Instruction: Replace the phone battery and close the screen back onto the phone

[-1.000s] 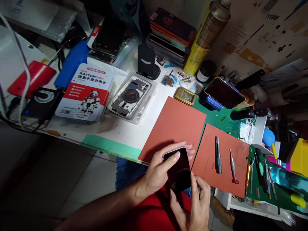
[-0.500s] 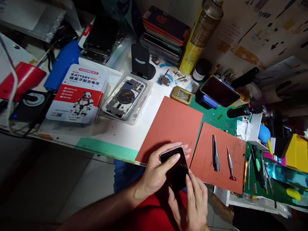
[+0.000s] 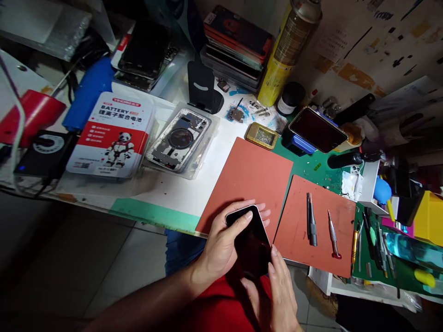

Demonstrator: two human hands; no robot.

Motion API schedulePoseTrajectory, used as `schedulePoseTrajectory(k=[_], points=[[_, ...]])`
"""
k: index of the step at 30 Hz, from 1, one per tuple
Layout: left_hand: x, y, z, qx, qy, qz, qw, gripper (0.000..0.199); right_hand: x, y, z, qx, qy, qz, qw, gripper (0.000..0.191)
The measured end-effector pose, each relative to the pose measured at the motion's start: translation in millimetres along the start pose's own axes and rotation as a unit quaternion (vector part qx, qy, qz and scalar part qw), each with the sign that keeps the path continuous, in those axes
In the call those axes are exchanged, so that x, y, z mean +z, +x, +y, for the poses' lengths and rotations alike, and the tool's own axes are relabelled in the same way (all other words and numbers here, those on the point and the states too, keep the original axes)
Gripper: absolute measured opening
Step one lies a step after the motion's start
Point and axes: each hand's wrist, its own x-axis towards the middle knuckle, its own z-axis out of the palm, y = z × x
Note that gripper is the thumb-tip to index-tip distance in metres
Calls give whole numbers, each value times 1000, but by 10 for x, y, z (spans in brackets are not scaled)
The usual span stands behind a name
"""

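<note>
A smartphone with a dark screen is held over the front edge of the bench, its screen facing up. My left hand is closed around its upper left side, with the thumb lying across the glass and the fingertips showing past the far edge. At the lower end, my right hand has its fingers along the right edge and its thumb near the bottom, gripping the phone. Behind the phone lies a reddish-brown mat. A second mat to the right carries two dark slim tools and a silver screwdriver.
An opened phone housing lies in a clear tray beside a battery package. Farther back stand a black phone stand, a yellow spray can and a small gold tin. Another phone leans on a blue holder.
The phone's top end has shifted slightly up and left, and more of the screen shows. My right fingers have slid off the glass toward the right edge.
</note>
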Motion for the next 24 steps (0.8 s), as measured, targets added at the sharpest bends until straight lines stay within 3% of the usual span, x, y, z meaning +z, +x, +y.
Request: schedulePoseTrajectory(k=[7,11,24], points=[[10,-30,6,-9,10,10,1000,37,80,-16,-41,35,26,39,998,79],[12,-36,-13,0,22,20,1000,36,44,-10,-19,2,48,28,998,83],[37,-42,-47,-6,20,38,999,41,5,-68,-63,42,64,13,997,88]])
